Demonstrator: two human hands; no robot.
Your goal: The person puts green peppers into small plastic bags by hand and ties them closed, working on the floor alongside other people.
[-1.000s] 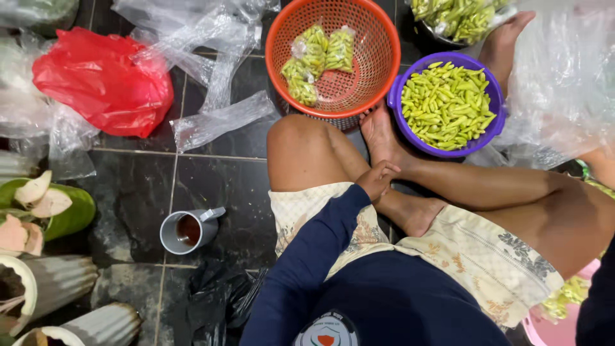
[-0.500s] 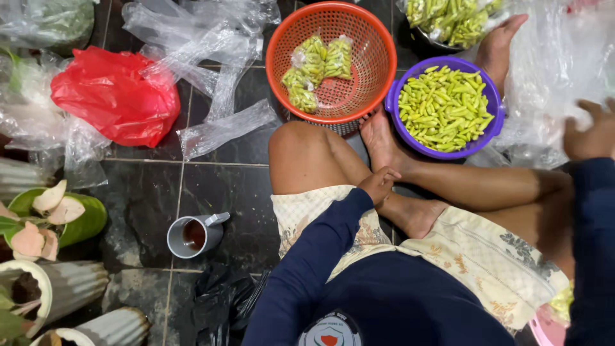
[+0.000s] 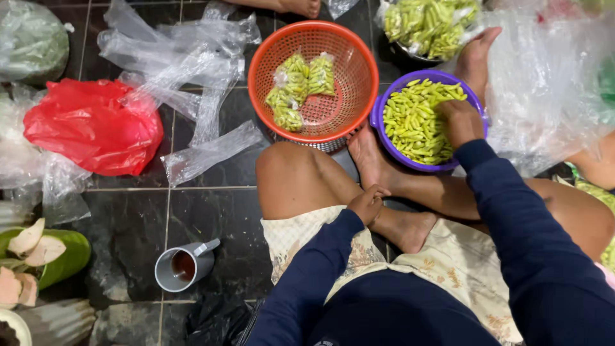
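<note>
Seated cross-legged on a dark tiled floor (image 3: 211, 218), a person in a navy long-sleeved top is reaching the right hand (image 3: 462, 122) into a round purple plastic bowl (image 3: 379, 115) heaped with slim yellow-green chilli pods (image 3: 413, 122), right of centre in the upper half of the frame. The hand is lying palm-down on the pile, fingers curled in among the pods; whether it is already gripping any cannot be told from this angle. The left hand (image 3: 368, 204) is resting as a loose fist on the ankle at centre frame, with nothing visible in it.

Just left of the bowl and touching its rim, a round orange plastic mesh basket (image 3: 349, 48) is holding a few small clear packets of green chillies (image 3: 298, 90). Empty clear plastic bags (image 3: 192, 70) are lying scattered at upper left, beside a crumpled red plastic bag (image 3: 90, 125). A grey metal mug of dark drink (image 3: 182, 266) is standing at lower left, well apart from the work. A large clear plastic sheet (image 3: 551, 83) is filling the upper right, next to another heap of the same pods.

Doing this scoop well likely means closing the fingers gently round a modest handful, lifting straight up so that no pods spill over the low rim onto the floor, and keeping the bowl steady against the foot beside it.
</note>
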